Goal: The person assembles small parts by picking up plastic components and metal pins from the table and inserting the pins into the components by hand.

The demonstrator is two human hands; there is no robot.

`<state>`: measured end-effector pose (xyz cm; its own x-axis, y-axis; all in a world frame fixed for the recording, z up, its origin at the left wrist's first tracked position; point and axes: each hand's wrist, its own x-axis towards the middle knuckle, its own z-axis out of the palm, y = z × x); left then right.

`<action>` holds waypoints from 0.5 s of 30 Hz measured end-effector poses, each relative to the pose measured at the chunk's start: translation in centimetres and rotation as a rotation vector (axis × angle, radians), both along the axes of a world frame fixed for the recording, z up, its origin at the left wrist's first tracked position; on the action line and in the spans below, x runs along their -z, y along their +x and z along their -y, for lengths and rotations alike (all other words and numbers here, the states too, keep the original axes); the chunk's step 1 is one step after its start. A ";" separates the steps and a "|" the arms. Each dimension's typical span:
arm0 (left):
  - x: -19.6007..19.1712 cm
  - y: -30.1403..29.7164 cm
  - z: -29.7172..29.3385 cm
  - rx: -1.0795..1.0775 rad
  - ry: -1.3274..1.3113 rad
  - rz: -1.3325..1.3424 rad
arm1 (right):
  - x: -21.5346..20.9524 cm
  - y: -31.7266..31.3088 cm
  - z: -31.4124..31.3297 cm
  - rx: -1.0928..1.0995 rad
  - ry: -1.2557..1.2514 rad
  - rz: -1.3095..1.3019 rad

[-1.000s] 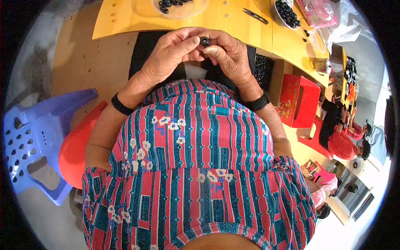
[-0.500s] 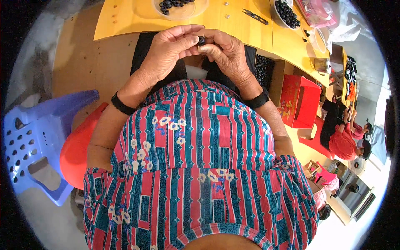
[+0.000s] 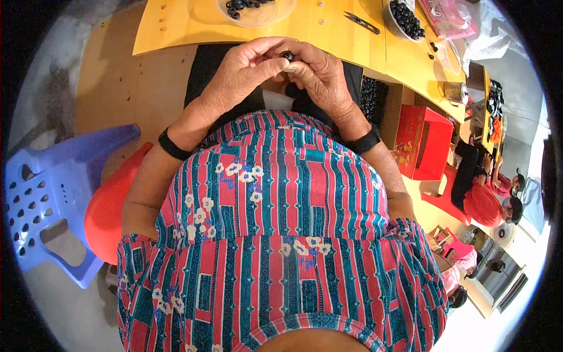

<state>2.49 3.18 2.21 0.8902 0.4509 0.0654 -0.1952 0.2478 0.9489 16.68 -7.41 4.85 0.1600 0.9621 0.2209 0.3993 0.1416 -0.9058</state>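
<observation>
Above my lap, close to the table's near edge, a small shiny black ring-like piece (image 3: 286, 56) sits between my hands. My left hand (image 3: 246, 69) is closed around it, with the thumb pressed beneath. My right hand (image 3: 319, 70) pinches it from the other side, its thumb tip meeting the left thumb. Some fingertips hide behind the thumbs. On the table ahead stands a shallow clear bowl (image 3: 267, 22) with similar black pieces (image 3: 239, 7). A pair of dark thread snips (image 3: 362, 23) lies to its right.
A second bowl heaped with black pieces (image 3: 406, 20) stands farther right on the yellow table (image 3: 328, 41). Below the table's right side is a red box (image 3: 425, 144). A blue plastic stool (image 3: 64, 193) stands to my left. Other people (image 3: 489, 199) sit far right.
My hands have drawn closer together around the black piece. It now shows its rounded end upward, and the left thumb has shifted toward the right thumb.
</observation>
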 end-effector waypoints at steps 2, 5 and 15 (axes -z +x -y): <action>0.2 0.2 0.2 0.060 0.076 0.148 | 0.0 0.0 0.0 0.007 -0.076 -0.031; 0.1 0.5 0.4 -0.014 0.275 0.053 | 0.9 0.1 -0.2 0.028 0.118 0.067; -1.9 0.4 0.1 -0.140 0.794 -0.087 | 1.1 -0.2 -0.1 0.090 0.045 0.125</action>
<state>2.88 3.07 4.07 0.8454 0.4067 0.3462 -0.0924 -0.5271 0.8448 16.48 -7.35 3.80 0.2134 0.9339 0.2869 0.5212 0.1395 -0.8420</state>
